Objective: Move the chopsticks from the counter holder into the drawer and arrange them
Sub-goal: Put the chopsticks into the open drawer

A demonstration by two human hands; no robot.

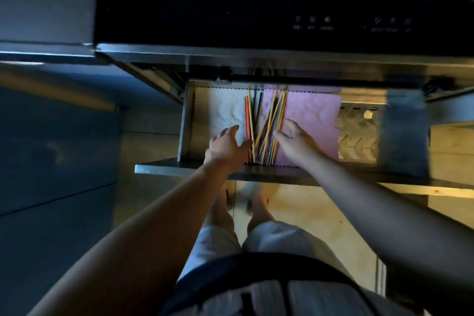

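Reaching both arms down into the drawer (187, 120): left hand (228, 145) and right hand (295, 142) flanking the chopsticks (264, 123), fingers spread, palms down, gripping nothing; chopsticks lying loosely crossed inside.

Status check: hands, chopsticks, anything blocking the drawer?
Left hand and right hand open, flanking the pile. Chopsticks in open drawer, crisscrossed, not aligned. Nothing blocking.

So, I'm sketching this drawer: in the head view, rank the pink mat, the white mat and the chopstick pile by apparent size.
1. pink mat
2. white mat; partly hidden, so unsure
3. chopstick pile; close to the white mat
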